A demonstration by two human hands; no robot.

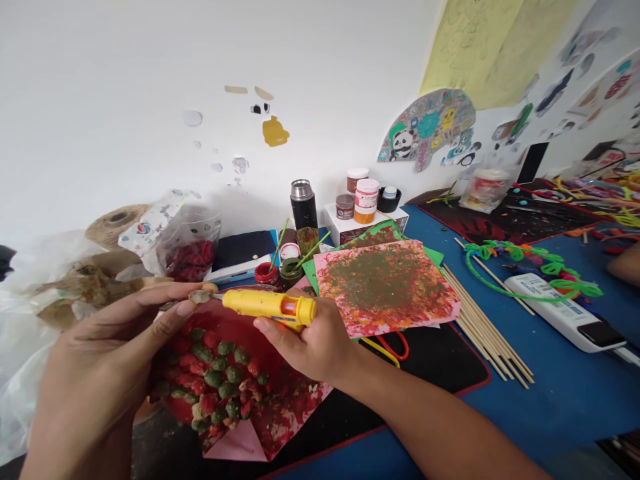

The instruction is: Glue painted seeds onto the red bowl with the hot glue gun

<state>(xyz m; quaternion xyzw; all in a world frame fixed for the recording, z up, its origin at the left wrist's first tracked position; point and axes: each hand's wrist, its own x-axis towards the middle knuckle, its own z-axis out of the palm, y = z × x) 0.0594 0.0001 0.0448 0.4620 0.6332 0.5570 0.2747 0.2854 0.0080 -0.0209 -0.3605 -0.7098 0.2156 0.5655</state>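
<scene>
My left hand [115,353] pinches a small pale, shell-like piece [201,296] between thumb and forefinger. Wrapped in the fingers of my right hand [320,343] is a yellow glue gun [267,307], its nozzle pointing left at the piece, touching or very close to it. Below both hands is a glossy red rounded form [273,377], its near side covered with several red and green painted lumps [225,377]. My left hand hides part of its left side. Under it lies a paint-smeared pink paper [290,417].
Paint-covered sheets [387,287] lie beyond my right hand, with scissors [397,347] partly under them. Wooden sticks [490,327] and a power strip [563,313] are to the right. Open paint jars [267,273], a black flask [304,207] and plastic bags [190,243] stand behind. Someone's arm [625,267] shows far right.
</scene>
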